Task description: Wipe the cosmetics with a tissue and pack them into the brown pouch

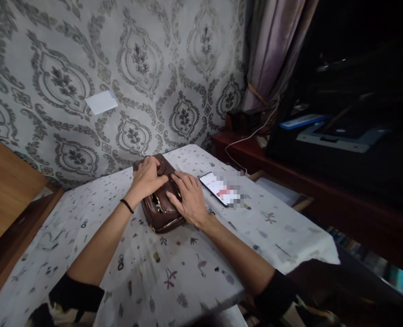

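A brown leather-like bag (156, 217) with gold-coloured zips lies on the patterned white cloth (154, 281). One of its pockets gapes a little near the middle. My left hand (148, 178) rests on the far left part of the bag, its fingers bent and somewhat apart; whether it pinches anything cannot be made out. Across the bag's right side lies my right hand (189, 197), fingers spread over the leather and thumb pointing toward the pocket. A black band circles my left wrist.
To the right of the bag lies a lit phone (215, 188). Beyond the table's right edge are a dark red shelf (238, 147), a white cable (245, 137) and a large dark screen (351, 91). A wooden panel (11, 186) stands at the left.
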A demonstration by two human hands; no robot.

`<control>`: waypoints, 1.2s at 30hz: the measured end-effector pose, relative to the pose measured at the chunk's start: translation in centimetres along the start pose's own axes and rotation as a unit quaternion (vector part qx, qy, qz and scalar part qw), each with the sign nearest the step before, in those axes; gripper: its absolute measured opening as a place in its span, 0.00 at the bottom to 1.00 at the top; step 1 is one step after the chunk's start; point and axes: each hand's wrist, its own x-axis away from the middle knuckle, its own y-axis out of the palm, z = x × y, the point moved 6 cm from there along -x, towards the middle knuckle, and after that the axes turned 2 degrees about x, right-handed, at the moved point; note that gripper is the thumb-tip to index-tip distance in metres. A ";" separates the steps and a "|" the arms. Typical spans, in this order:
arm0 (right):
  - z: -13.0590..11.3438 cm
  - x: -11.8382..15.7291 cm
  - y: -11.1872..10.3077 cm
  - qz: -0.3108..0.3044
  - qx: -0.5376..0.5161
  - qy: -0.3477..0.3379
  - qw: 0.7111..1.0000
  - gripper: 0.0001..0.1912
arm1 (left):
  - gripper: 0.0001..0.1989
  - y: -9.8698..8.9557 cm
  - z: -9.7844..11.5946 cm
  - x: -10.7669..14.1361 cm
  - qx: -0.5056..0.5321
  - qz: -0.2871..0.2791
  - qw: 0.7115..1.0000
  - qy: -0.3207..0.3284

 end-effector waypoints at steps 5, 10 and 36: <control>-0.3 -0.3 -0.1 0.007 0.006 -0.001 1.000 0.25 | 0.17 0.0 -0.3 0.0 0.015 0.013 1.000 0.008; -0.3 -0.2 -0.1 0.010 0.005 -0.005 1.000 0.22 | 0.21 0.0 -0.9 0.1 0.032 0.016 0.999 0.023; -0.3 0.0 0.2 0.017 -0.009 0.002 1.000 0.22 | 0.18 -0.4 -2.1 -2.0 0.303 0.110 0.944 0.067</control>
